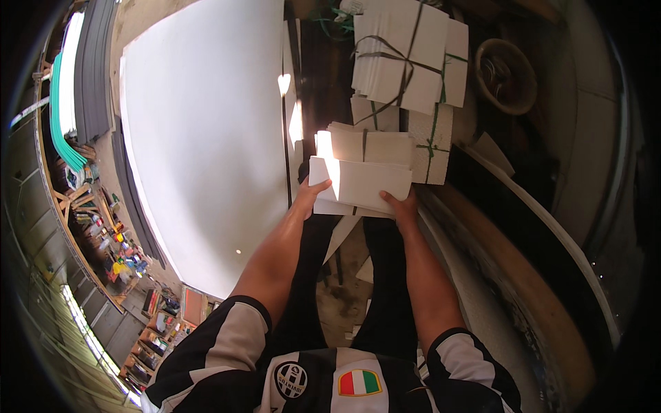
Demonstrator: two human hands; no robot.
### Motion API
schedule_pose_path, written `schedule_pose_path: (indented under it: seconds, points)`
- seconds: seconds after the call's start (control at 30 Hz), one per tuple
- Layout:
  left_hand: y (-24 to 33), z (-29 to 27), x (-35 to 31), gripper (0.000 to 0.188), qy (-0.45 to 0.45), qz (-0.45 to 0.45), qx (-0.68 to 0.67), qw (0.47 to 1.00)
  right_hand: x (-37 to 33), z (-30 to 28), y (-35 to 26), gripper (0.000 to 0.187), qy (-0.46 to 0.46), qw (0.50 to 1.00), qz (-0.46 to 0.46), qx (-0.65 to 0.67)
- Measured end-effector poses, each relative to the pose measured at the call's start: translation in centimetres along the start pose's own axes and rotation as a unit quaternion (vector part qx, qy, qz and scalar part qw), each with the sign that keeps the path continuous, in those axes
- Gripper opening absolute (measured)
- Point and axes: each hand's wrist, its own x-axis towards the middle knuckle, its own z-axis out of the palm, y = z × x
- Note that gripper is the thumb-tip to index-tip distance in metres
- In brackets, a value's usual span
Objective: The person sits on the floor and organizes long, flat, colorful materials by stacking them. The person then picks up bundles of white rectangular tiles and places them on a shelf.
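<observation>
My left hand grips the left edge of a white rectangular sheet, thumb on top. At its lower right corner my right hand closes on it, thumb also on the upper face. Whether this is one sheet or a thin pile, I cannot tell. Beneath it lies a bundle of similar white sheets with a dark strap across it. Sunlight falls on the left part of both. My fingers under the sheet are hidden.
Beyond my hands are a large bundle tied with dark strips and a textured white stack with green ties. A large white board stands on the left. A round basket sits far right. Cluttered shelves line the lower left.
</observation>
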Motion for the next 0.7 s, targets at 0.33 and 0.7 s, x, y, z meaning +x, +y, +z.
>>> schedule_pose_path:
  seconds: [0.33,0.7]
  points:
    - [0.1,-7.6,-0.6,0.077,0.067,0.04,-0.139,0.987,1.8,8.2,-3.4,0.064,-0.124,0.983,-0.111,-0.071]
    - [-3.3,-21.9,1.4,0.081,0.175,0.099,-0.267,0.942,6.4,27.6,-3.1,0.092,-0.21,0.933,-0.153,-0.25]
